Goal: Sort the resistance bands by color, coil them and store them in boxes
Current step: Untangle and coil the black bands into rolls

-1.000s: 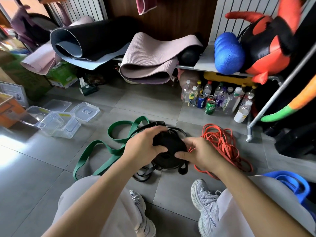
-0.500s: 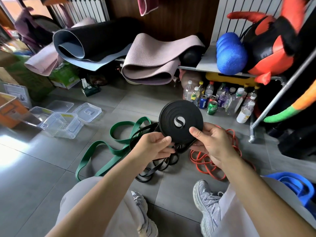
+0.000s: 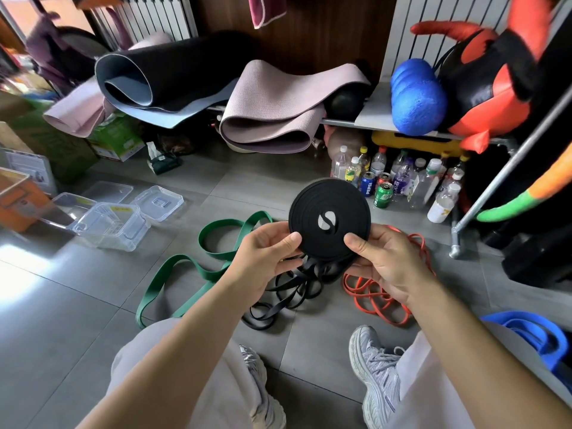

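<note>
The black coil (image 3: 329,222) is held up in mid-air over the floor, between the person's knees and the row of bottles (image 3: 402,184) beyond. It stands on edge, its flat round face with the white mark turned towards the camera, so its axis runs near to far. The left hand (image 3: 266,252) pinches its lower left rim, thumb pressed on the face. The right hand (image 3: 383,258) pinches the lower right rim the same way. The fingers behind the coil are hidden.

The open clear box (image 3: 117,239) sits on the floor well off to the left of the coil and slightly farther away, with its lids (image 3: 158,201) beside it. The left hand is the nearer one to it. As I judge it, the coil has to travel left and tip from upright to flat to drop in.

Loose black bands (image 3: 284,292) trail below the coil; whether one still joins it I cannot tell. The green band (image 3: 198,267) lies between coil and box, the orange band (image 3: 380,292) to the right.
</note>
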A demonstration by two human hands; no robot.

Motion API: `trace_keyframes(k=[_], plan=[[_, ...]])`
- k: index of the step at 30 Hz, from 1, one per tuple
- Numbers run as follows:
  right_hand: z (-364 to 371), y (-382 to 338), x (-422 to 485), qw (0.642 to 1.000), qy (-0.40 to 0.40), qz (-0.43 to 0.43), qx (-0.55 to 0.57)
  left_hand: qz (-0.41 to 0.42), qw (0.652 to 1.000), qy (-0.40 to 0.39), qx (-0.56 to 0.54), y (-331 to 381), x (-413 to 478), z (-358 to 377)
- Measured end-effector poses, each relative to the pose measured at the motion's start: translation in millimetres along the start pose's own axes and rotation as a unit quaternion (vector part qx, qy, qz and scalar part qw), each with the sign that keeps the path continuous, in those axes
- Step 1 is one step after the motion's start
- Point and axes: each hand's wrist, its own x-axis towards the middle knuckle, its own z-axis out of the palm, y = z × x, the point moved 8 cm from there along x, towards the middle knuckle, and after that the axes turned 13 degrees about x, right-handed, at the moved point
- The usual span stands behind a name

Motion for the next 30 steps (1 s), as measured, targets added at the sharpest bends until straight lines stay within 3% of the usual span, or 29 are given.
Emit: trace_keyframes(k=[12,16,24,30], plan=[[0.3,2.3,-0.9,0.994,-0.011,-0.011,-0.106,0.078,0.991,0.09,0.059,17.1,-5.4,-7.5],[1.0,4.4,-1.3,0.992,-0.019,-0.007,-0.122,0.133,0.971,0.079,0.184,21.1,-7.1,0.0],[4.0,8.9,-1.3,0.973,-0.06,-0.018,-0.222,0.055,0.991,0.093,0.075,15.3,-5.1,-10.1],[4.2,9.1,0.1,0.962,-0.069,-0.028,-0.262,0.082,0.977,0.121,0.156,12.8,-2.7,-10.0]])
